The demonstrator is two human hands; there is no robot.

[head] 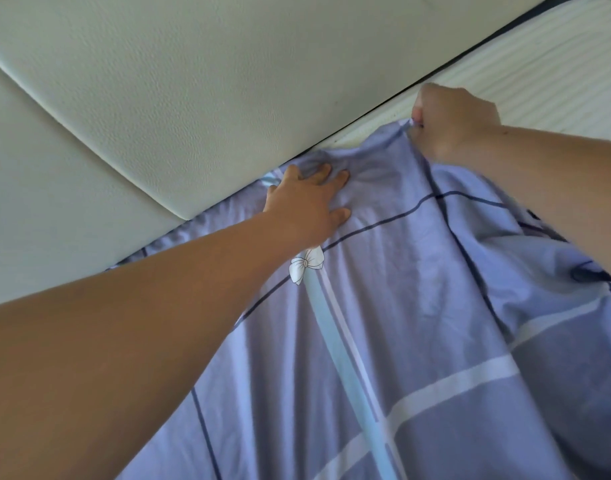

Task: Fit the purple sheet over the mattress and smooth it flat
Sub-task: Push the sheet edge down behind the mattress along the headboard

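Note:
The purple sheet, with dark lines, pale blue and white stripes and a white bow print, lies wrinkled over the lower and right part of the view. Its top edge reaches the headboard. My left hand presses flat on the sheet near that edge, fingers spread. My right hand grips the sheet's top edge in a fist and holds it up over the bare white ribbed mattress at the upper right.
A cream padded headboard with a diagonal seam fills the upper left. A dark gap runs between it and the mattress. Folds of sheet bunch at the right edge.

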